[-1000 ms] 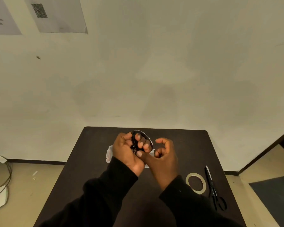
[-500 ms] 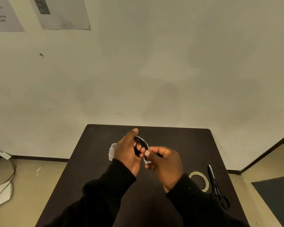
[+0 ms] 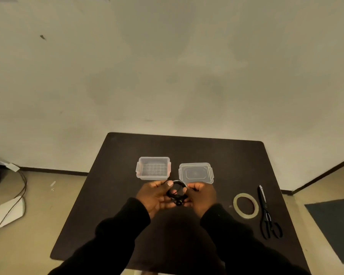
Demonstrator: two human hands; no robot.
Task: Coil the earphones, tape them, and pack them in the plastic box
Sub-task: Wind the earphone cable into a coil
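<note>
- A person in dark sleeves held a coil of black earphones [image 3: 176, 193] between both hands above a dark table [image 3: 111, 195], just in front of the plastic box [image 3: 153, 168].
- The left hand [image 3: 157, 196] gripped the coil's left side, thumb pressed over the top of the loop and fingers curled beneath it.
- The right hand [image 3: 202, 195] pinched the coil's right side, fingers folded inward onto the cable.
- One round earpiece hung at the bottom of the coil, between the two palms.
- The plastic box sat open and clear, with nothing visible inside.
- Its clear lid [image 3: 196, 173] lay flat just to the right of the box, the two apart.
- A roll of tape [image 3: 245, 205] lay flat well to the right of the box and nearer the person.
- Black scissors [image 3: 266, 215] lay closed just beyond the tape, farther right of the box, tips pointing away from the person.
</note>
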